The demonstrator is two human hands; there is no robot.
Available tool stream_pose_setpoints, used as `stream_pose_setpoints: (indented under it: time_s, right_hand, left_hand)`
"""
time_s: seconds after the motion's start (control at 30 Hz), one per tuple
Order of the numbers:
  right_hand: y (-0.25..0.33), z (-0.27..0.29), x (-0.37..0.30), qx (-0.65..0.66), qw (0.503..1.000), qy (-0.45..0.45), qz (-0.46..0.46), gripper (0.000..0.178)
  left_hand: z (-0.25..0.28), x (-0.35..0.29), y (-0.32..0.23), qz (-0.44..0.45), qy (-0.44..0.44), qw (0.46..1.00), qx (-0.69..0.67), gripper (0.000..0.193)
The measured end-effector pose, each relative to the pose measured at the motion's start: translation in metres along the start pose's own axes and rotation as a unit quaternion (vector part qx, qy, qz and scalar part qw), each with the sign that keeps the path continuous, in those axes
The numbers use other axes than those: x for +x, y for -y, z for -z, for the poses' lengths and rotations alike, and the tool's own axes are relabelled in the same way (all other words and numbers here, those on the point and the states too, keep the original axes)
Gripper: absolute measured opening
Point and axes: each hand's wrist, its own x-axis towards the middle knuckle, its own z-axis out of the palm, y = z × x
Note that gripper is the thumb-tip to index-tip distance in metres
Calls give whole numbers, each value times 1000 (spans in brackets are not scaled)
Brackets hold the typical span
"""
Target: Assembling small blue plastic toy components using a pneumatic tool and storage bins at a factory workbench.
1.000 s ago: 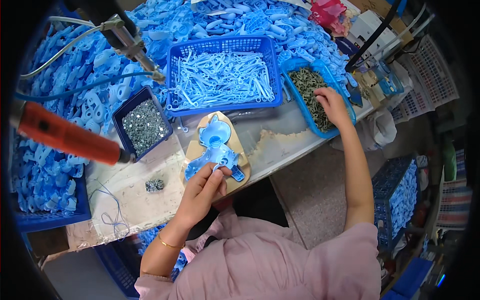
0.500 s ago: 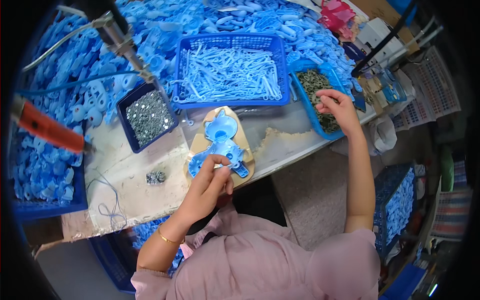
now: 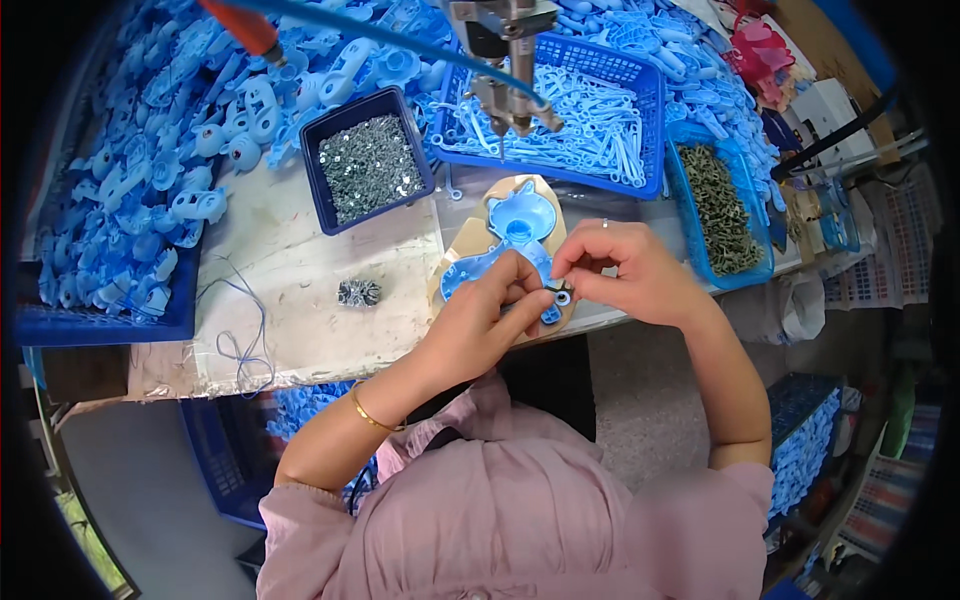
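Note:
My left hand is closed in a pinch on a small light-blue plastic link with a ring at its end. My right hand meets it from the right, thumb and finger pinched on a tiny dark metal piece beside the ring; its exact shape is too small to make out. Just beyond both hands, a blue plastic shell with a rounded bowl rests in a tan fixture board. My fingers partly cover the shell's near end.
A navy tray holds small silvery parts. Behind the fixture stands a blue basket of plastic links, with a light-blue tray of dark metal pieces to its right. A metal tool head and an orange tool hang overhead. Blue parts are heaped behind.
My right hand has come from the tray of dark metal pieces to meet my left at the link. The view has shifted, so the bench appears further right.

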Motion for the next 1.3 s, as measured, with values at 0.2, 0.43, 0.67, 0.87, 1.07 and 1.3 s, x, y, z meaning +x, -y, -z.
stream_pose_setpoints:
  time_s: [0.2,0.43,0.67,0.87,1.07,1.3]
  right_hand:
    - [12,-1,4,-46,997,57,14,9]
    - [-2,0,7,67,987,145,-17,9]
    - [4,-25,2,78,996,34,-39,16]
    - [-3,-38,8,98,994,-34,-42,18]
    - [-29,-32,21,126,983,-29,-131,26]
    - [-40,-34,32,77,986,-32,-144,28]
  left_hand:
    - [-2,-5,2,-82,-47,976,197,20]
    - [5,-9,2,-75,17,984,158,18]
    - [9,-16,12,-84,-47,982,161,17]
    - [20,-14,20,-177,-115,942,262,23]
    - [45,-18,34,-188,-185,879,397,58]
    - [40,-8,42,-174,-233,868,402,46]
